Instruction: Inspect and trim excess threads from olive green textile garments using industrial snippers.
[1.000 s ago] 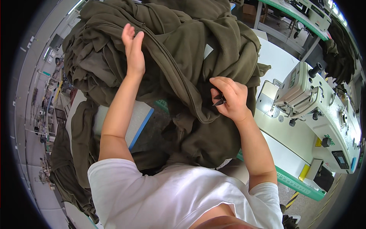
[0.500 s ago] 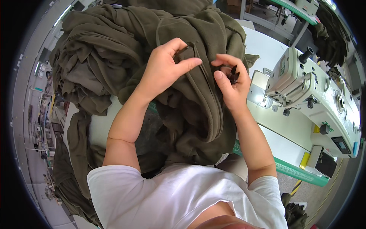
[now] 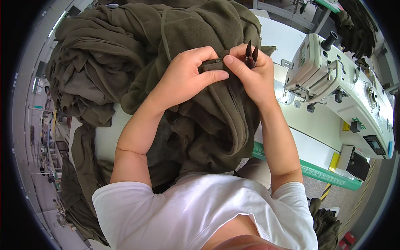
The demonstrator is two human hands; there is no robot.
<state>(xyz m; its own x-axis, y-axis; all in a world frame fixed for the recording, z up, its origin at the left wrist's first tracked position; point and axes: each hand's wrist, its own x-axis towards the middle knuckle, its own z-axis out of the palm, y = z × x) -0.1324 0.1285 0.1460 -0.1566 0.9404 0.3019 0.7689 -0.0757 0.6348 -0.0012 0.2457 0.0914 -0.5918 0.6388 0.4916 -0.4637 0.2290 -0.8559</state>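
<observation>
A dark olive fleece garment (image 3: 193,31) lies bunched over the table in front of me and hangs down toward my lap. My left hand (image 3: 180,79) pinches the end of its long edge, thumb below and fingers behind the cloth. Close beside it, my right hand (image 3: 256,81) grips the same end between thumb and forefinger. Dark thread snips (image 3: 251,53) are tucked in my right hand, with both pointed blades sticking up apart from each other. From my hands the long edge, which looks like a zipper band (image 3: 236,125), loops down and curves back. My fingertips partly hide the pinched end.
A white sewing machine (image 3: 333,79) stands on the right of the white table (image 3: 281,35), which has a green front edge (image 3: 308,177). A big heap of olive cloth (image 3: 89,62) fills the left side. More dark cloth (image 3: 325,227) is at the lower right.
My right hand has moved up and left to the garment's edge and now pinches it beside my left hand. The snips' blades have turned upward. The view has shifted slightly.
</observation>
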